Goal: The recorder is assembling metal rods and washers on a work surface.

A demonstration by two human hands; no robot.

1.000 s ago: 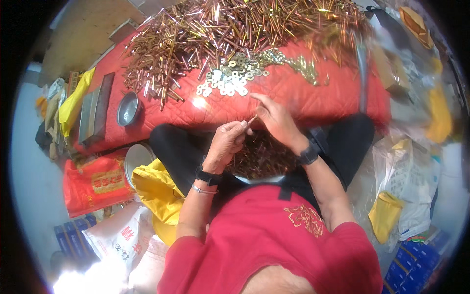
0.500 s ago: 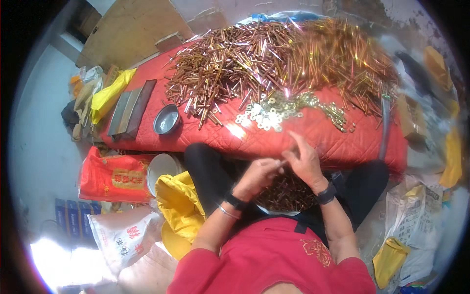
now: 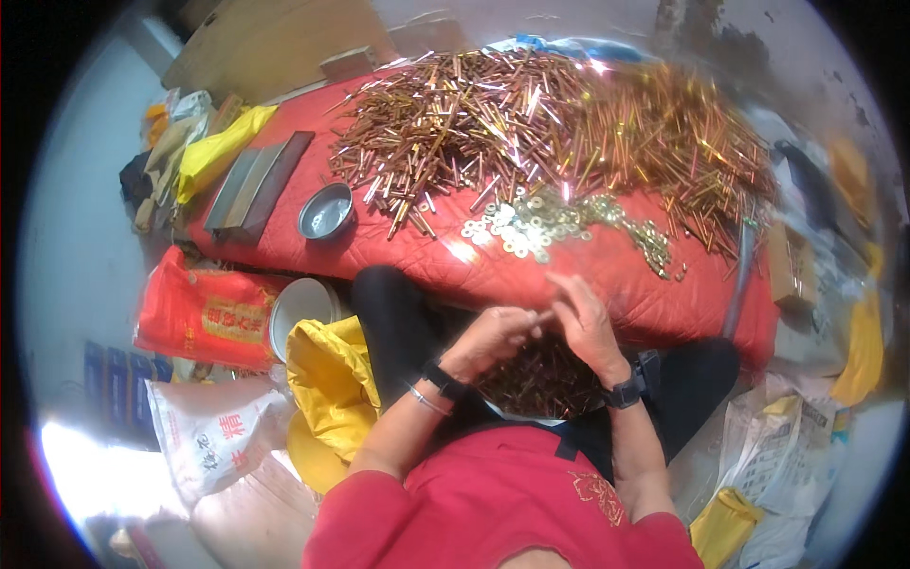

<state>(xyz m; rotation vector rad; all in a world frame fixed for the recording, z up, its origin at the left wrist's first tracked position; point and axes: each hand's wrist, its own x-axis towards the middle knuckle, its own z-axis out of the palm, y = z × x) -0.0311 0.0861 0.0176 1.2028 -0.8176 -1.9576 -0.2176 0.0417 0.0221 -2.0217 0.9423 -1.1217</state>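
Red shirt (image 3: 474,493), gold motif (image 3: 597,498); black trousers (image 3: 387,308); dark wristbands (image 3: 443,381); silvery bracelet (image 3: 428,399).

Head-worn fisheye view, the left of a side-by-side pair, directed downward and forward from above the red shirt (image 3: 493,488). The left grip (image 3: 493,339) and right grip (image 3: 590,327) lie near, at mid-frame; the red quilted cover (image 3: 403,260) extends farther off, its edges bowed.

Left fingers (image 3: 519,320) curled near right fingers (image 3: 572,302)
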